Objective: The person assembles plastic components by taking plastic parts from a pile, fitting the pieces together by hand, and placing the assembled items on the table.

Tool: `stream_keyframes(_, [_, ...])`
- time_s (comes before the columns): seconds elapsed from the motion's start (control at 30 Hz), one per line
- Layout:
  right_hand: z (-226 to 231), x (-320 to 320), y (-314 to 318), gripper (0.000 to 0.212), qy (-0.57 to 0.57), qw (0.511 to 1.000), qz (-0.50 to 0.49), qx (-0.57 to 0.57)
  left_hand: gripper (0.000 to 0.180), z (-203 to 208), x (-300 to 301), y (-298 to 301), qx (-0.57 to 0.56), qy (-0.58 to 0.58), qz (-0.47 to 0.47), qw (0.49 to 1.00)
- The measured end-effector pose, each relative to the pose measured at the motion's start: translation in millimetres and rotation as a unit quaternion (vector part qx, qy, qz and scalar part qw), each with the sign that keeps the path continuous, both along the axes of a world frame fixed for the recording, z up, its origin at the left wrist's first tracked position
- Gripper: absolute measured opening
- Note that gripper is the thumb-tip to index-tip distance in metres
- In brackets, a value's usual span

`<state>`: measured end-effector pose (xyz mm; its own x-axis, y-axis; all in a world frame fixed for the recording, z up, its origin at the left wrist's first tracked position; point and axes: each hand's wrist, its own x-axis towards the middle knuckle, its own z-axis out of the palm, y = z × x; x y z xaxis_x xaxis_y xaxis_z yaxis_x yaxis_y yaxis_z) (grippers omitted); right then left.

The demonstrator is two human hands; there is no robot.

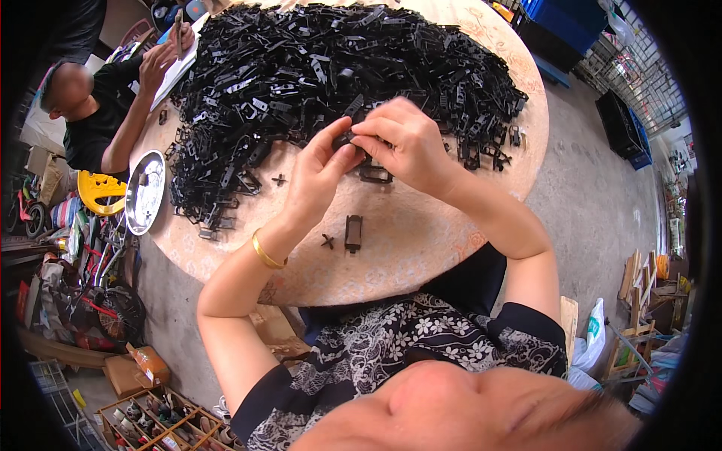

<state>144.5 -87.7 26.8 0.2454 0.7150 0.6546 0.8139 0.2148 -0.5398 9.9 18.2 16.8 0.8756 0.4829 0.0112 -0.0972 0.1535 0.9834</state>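
My left hand (pixel 319 171) pinches a small black plastic part (pixel 344 140) between thumb and fingertips. Closed from the other side, my right hand (pixel 410 143) has its thumb and forefinger on the same part, which the fingers mostly cover. Just beyond both hands rises a broad heap of black plastic parts (pixel 301 75). Below the right hand lies a black rectangular frame (pixel 376 176). Nearer me are a dark rectangular piece (pixel 353 234) and a small cross-shaped piece (pixel 327 240). Another cross-shaped piece (pixel 279 180) rests left of my left hand.
The round table (pixel 421 240) has a patterned tan cover. At its left edge sits a shiny metal tray (pixel 137 203), near a yellow stool (pixel 94 188). Another person (pixel 101 120) sits at the far left, hands raised around a thin object. Blue crates (pixel 560 26) stand at the far right.
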Motion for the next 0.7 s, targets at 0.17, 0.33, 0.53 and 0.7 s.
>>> stream_keyframes(0.17, [-5,1,5,0.021,0.020,0.998,-0.016,0.059,0.044,6,1,1,-0.021,-0.050,-0.018,0.998])
stream_keyframes(0.33, [7,18,1,0.036,0.367,0.902,0.159,-0.159,0.048,11,1,12,-0.015,-0.073,-0.069,0.995])
stream_keyframes(0.53, [12,32,-5,0.030,0.360,0.889,0.230,-0.166,0.050,13,0,14,-0.053,-0.056,-0.084,0.993])
stream_keyframes(0.7, [24,32,-11,0.025,0.293,0.917,0.204,-0.175,0.045,18,-4,13,-0.076,-0.037,-0.115,0.990])
